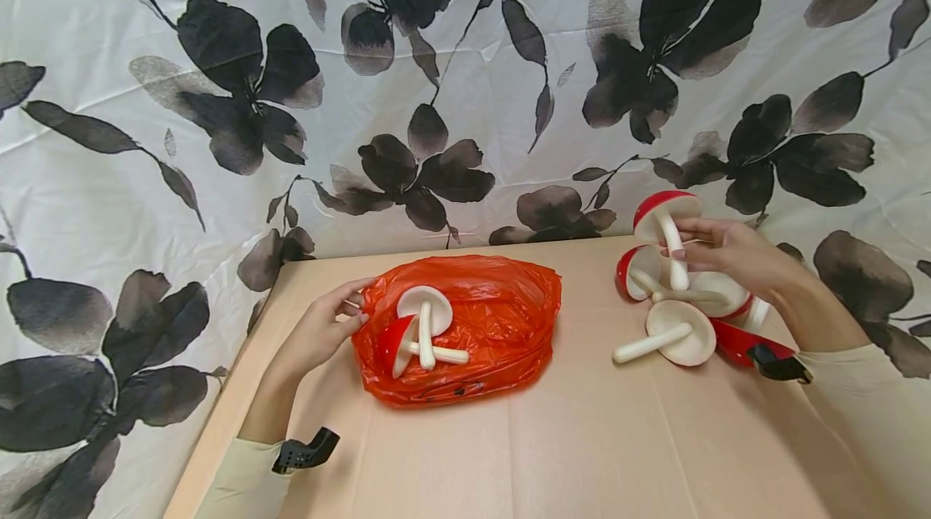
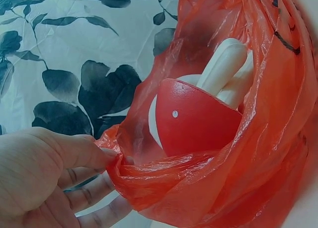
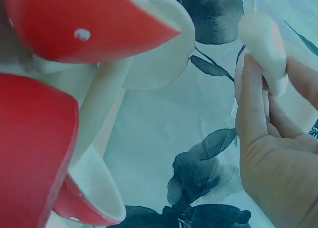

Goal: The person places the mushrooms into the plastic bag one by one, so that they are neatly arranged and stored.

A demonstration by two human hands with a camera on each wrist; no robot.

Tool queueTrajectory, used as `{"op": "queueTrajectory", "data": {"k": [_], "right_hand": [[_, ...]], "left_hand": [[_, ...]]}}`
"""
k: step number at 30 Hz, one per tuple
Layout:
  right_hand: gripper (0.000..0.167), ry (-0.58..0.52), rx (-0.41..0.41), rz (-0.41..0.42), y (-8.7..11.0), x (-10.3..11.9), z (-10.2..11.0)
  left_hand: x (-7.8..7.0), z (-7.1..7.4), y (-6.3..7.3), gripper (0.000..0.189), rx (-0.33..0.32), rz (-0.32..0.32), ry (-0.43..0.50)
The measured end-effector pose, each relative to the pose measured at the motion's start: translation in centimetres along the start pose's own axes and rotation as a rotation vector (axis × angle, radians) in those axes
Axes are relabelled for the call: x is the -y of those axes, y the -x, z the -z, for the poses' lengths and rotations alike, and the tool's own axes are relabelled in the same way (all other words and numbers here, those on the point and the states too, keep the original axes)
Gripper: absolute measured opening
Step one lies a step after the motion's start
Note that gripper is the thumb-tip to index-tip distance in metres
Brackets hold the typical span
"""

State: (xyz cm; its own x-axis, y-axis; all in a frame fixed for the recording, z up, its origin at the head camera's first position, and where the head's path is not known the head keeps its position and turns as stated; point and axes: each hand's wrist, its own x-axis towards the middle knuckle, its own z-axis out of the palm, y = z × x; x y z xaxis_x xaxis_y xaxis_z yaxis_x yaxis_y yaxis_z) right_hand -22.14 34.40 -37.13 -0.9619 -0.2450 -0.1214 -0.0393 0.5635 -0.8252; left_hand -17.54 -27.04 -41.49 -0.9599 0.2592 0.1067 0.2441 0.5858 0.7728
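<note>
My left hand pinches the left rim of a red plastic bag that lies open on the table. Inside the bag are two toy mushrooms with red caps and white stems; one cap shows its red side, and the other mushroom shows its pale underside. The left wrist view has thumb and fingers on the bunched edge of the bag. On the right, my right hand grips a toy mushroom by its stem, cap up, above a pile of similar mushrooms.
The mushroom pile lies at the right of the pale table, with stems pointing various ways. Behind the table hangs a white cloth with dark flowers. A black wrist device sits on my left sleeve, another on my right.
</note>
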Motion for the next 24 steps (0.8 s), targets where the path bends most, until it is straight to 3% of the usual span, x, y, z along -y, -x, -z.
{"op": "queueTrajectory", "data": {"k": [8, 21, 24], "right_hand": [[0.068, 0.027, 0.031, 0.016, 0.1, 0.5, -0.2], [0.067, -0.182, 0.066, 0.087, -0.1, 1.4, -1.1], [0.067, -0.254, 0.114, 0.129, -0.3, 1.4, -1.3]], "left_hand": [[0.1, 0.0, -0.1, 0.054, -0.001, 0.000, 0.001], [-0.1, 0.0, -0.3, 0.053, -0.010, 0.002, 0.004], [-0.2, 0.1, -0.3, 0.053, -0.011, 0.001, 0.011]]}}
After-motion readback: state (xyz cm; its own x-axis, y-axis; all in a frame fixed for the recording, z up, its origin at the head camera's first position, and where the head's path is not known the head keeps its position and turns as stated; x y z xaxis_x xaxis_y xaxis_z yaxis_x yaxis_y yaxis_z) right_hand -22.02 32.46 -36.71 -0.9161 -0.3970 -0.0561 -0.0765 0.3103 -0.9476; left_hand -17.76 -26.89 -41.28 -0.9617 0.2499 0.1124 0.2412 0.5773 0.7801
